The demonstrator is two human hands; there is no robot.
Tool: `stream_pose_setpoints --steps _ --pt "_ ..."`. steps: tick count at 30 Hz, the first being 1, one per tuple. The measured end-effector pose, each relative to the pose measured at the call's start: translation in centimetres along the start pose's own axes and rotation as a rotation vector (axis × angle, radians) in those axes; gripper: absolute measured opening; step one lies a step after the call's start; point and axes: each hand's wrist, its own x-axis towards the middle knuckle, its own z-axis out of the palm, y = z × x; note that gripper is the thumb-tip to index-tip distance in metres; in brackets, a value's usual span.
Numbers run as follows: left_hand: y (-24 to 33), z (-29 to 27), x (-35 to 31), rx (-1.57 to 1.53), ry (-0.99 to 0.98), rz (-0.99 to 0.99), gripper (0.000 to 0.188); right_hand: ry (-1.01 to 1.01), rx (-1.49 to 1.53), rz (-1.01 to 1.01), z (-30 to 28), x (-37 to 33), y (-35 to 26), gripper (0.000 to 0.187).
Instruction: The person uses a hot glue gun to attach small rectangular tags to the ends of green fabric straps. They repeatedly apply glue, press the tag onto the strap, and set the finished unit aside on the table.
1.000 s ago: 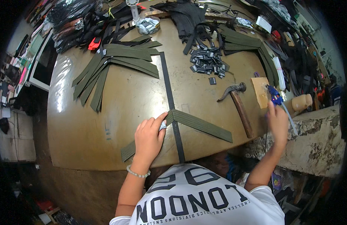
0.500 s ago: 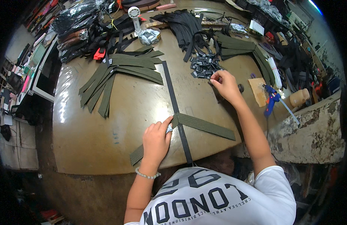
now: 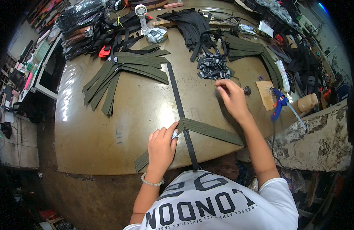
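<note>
An olive webbing strap [image 3: 211, 131], bent to a shallow peak, lies near the table's front edge across a dark strip [image 3: 177, 92]. My left hand [image 3: 161, 148] rests over its left arm, fingers curled on the webbing and a fingertip beside the peak. A small whitish piece [image 3: 174, 135] shows at that hand's thumb side. My right hand [image 3: 233, 99] hovers just on my side of a heap of small dark rectangular pieces [image 3: 214, 67], apart from it. Its thumb and fingertips come together in a pinch; whatever is between them is too small to make out.
Bent olive straps [image 3: 136, 63] fan out at the left; more olive straps [image 3: 246, 48] lie back right. Black straps [image 3: 188, 27], a white handheld fan [image 3: 141, 17] and a bag of small pieces [image 3: 156, 35] sit at the back. A blue glue gun [image 3: 278, 102] lies right beside cardboard [image 3: 264, 92].
My right hand has drawn back slightly from the heap of dark pieces, toward me. My left hand stays on the olive strap. The whole view has shifted a little.
</note>
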Motion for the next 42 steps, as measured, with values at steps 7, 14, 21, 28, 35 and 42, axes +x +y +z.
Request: stream_pose_setpoints --steps 7,14,21,28,35,42 --pt "-0.3 0.3 -0.2 -0.011 0.042 0.022 0.049 -0.118 -0.16 -0.15 0.9 1.3 0.6 0.018" --pt "-0.1 0.0 -0.6 0.015 -0.003 0.026 0.048 -0.102 0.096 0.055 -0.9 -2.0 -4.0 0.015" --pt "0.5 -0.3 -0.4 -0.051 -0.003 -0.017 0.035 -0.393 0.328 0.226 2.3 -7.0 -6.8 0.018" --pt "1.1 -1.8 -1.6 -0.123 0.021 -0.003 0.021 -0.202 0.097 -0.052 4.2 -7.2 -7.0 0.018" --pt "1.6 -4.2 -3.2 -0.196 -0.271 0.028 0.032 -0.307 0.243 0.257 4.1 -6.7 -6.8 0.012" --pt "2.3 -3.7 -4.2 -0.071 -0.389 0.176 0.063 -0.401 0.269 0.289 3.6 -5.9 -6.5 0.009"
